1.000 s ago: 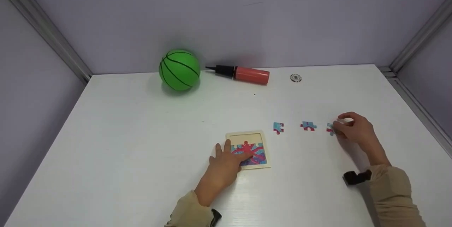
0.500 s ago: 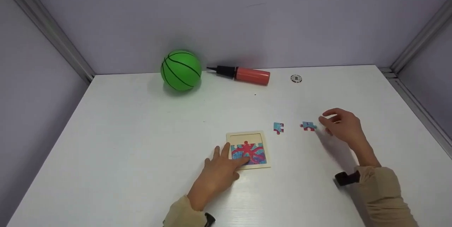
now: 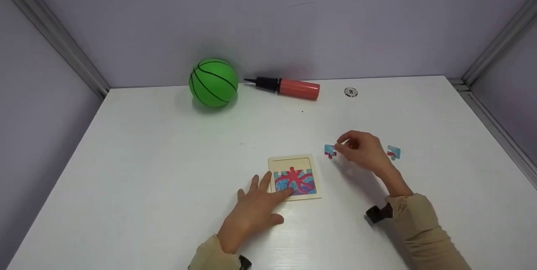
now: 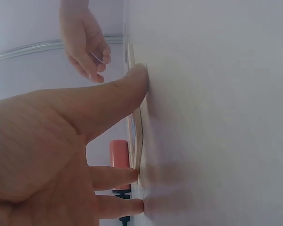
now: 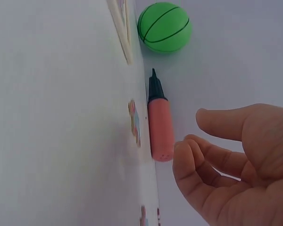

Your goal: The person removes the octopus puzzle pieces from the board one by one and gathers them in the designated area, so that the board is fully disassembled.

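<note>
A square wooden puzzle tray (image 3: 291, 163) lies on the table, its lower part filled with a pink octopus picture on blue. My left hand (image 3: 254, 211) rests spread at the tray's lower left, one finger over the picture. Loosely bent and holding nothing visible, my right hand (image 3: 363, 152) hovers beside a blue and pink jigsaw piece (image 3: 329, 151). In the right wrist view its thumb and fingers (image 5: 184, 160) stand apart, above the table. A second jigsaw piece (image 3: 393, 152) lies right of that hand. The middle piece is hidden in the head view.
Along the back wall are a green ball (image 3: 214, 82) with black lines and a red and black hand pump (image 3: 298, 89). A round black and white chip (image 3: 351, 92) lies to their right. Walls enclose the white table (image 3: 147, 169) at the back and sides.
My right hand has moved left, from the rightmost jigsaw piece past the middle one to the leftmost. The rightmost piece is uncovered again. My left hand has slid slightly down and left.
</note>
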A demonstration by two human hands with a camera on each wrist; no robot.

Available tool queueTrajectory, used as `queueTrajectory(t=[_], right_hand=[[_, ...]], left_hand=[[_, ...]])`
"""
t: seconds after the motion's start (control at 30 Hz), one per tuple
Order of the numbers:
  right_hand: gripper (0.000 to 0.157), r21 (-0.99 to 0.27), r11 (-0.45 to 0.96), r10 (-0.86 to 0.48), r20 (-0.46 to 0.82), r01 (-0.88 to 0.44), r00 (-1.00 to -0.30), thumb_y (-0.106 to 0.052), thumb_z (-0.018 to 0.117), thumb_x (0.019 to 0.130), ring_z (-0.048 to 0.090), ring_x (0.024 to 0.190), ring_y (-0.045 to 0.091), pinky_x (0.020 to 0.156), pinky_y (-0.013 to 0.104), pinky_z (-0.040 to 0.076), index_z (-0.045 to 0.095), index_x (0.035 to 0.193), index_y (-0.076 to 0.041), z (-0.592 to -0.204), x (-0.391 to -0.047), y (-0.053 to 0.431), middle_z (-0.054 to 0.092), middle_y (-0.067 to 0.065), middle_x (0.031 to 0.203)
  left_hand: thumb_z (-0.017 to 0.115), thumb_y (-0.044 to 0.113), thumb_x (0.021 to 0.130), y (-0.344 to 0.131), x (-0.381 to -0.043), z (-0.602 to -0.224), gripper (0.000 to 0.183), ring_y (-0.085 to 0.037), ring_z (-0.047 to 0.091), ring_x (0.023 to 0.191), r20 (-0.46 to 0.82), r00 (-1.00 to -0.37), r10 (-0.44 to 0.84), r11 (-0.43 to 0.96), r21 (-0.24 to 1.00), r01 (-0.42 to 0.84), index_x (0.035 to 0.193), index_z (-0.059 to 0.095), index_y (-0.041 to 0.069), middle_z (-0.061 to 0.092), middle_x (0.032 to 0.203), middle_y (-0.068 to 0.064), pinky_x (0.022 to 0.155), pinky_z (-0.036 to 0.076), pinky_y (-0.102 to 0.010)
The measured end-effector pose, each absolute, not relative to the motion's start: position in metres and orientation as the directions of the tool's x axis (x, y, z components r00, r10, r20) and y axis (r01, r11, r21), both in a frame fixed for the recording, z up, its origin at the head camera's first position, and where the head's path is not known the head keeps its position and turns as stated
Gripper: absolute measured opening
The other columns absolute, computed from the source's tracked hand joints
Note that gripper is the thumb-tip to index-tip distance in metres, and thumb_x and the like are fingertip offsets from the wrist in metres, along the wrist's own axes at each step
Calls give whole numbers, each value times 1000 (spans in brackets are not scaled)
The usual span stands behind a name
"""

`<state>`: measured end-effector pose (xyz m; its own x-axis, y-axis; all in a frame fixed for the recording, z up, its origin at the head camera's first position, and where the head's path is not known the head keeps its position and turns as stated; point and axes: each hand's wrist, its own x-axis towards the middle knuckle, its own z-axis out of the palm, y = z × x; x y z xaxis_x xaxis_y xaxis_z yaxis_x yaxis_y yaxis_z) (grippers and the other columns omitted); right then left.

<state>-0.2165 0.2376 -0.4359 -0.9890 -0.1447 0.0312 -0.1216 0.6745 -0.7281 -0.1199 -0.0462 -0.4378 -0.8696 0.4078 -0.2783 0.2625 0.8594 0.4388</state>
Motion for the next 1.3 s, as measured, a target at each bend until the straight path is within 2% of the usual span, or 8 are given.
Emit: queueTrajectory(t=[0.3,0.53,0.77,1.3], right_hand=[[14,-721,650,-295,53,-241,-954,-20,68,89,56,73,18,65,30,47,71,97,-9,-432,-219,182,63,2,82],[14,-729,609,-406,51,-312,-912,-21,67,89,57,72,16,67,30,48,71,96,-10,-435,-221,153,64,0,82],[17,-744,562,-511,30,-360,-859,-18,64,92,61,69,14,65,31,51,72,99,-6,-435,-224,135,67,2,85],[16,-752,559,-561,-32,-350,-827,-18,63,93,57,70,11,66,29,49,74,98,-7,-448,-226,123,69,1,88]], left_hand=[[73,30,84,-46,-121,-438,62,-47,15,140,-304,-863,404,877,397,271,141,49,35,20,157,-16,99,24,-72],[74,31,84,-46,-120,-437,61,-48,16,140,-299,-864,405,875,401,272,139,51,35,19,157,-15,98,24,-72],[74,32,84,-47,-122,-437,59,-48,18,139,-282,-862,422,871,390,299,139,52,35,22,157,-14,95,26,-73],[73,34,84,-48,-123,-435,59,-46,18,140,-295,-858,421,877,376,301,139,51,35,21,157,-13,95,27,-73]])
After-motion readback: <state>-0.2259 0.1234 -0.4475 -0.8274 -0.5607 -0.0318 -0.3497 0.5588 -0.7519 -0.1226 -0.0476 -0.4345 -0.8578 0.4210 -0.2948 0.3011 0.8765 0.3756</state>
